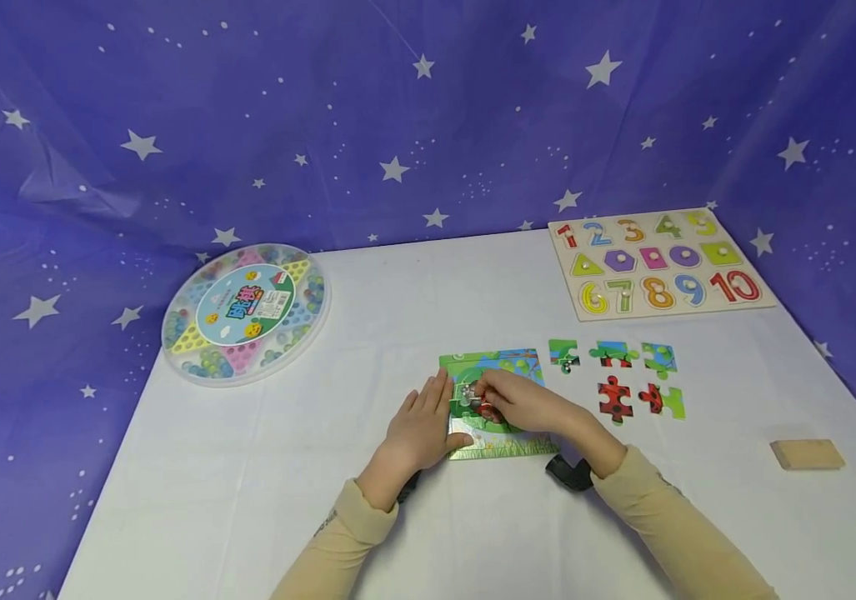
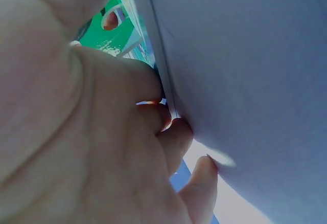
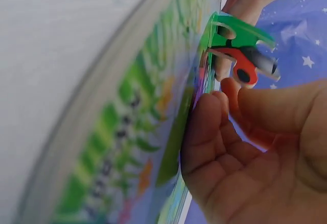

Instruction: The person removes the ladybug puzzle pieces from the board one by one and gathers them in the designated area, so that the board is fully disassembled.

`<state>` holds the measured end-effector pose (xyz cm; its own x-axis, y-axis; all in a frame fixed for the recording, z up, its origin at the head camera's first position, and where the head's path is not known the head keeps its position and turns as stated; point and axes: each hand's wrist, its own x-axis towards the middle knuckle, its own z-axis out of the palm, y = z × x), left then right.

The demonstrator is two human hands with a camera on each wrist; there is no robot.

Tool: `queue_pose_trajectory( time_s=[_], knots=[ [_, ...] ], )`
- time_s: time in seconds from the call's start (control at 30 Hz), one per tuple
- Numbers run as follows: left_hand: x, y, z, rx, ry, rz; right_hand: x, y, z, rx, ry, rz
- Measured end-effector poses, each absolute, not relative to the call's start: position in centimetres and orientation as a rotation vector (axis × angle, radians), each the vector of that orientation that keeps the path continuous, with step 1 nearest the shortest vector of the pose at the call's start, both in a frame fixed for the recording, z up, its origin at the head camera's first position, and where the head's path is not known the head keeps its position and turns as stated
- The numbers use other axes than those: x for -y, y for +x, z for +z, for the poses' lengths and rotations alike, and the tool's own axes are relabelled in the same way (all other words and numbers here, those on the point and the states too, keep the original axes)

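Note:
A jigsaw board [image 1: 506, 447] with a green meadow picture lies on the white table. My left hand [image 1: 418, 425] rests along its left edge, fingers extended and thumb on the frame; the left wrist view shows its fingers [image 2: 176, 142] at the board's side. Over the middle of the board my right hand [image 1: 528, 402] has curled fingers and pinches a puzzle piece [image 3: 245, 52], green, red and black. This piece stands tilted up from the board in the right wrist view. The exact finger contact is partly hidden. Several loose ladybird puzzle pieces [image 1: 614, 400] lie right of the board.
A wooden number board [image 1: 585, 315] lies at the back right. At the back left is a round, clear-lidded marble game [image 1: 246, 304]. A small wooden block [image 1: 807, 454] sits near the right edge, and a starry purple cloth [image 1: 397, 125] hangs behind the table.

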<state>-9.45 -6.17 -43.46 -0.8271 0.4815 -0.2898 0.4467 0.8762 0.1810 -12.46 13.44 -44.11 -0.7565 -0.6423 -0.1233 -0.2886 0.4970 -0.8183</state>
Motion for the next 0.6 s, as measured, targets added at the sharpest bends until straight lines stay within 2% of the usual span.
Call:
queue_pose_trajectory(
  time_s=[0.33, 0.6],
  knots=[
    [6.13, -9.6, -43.33, -2.708, 0.682, 0.142, -13.63, -12.55, -43.92, -2.366, -0.871, -1.053],
    [6.1, -9.37, -43.26, -2.696, 0.673, 0.133, -13.16, -12.55, -43.7, -2.399, -0.704, -1.081]
  ],
)
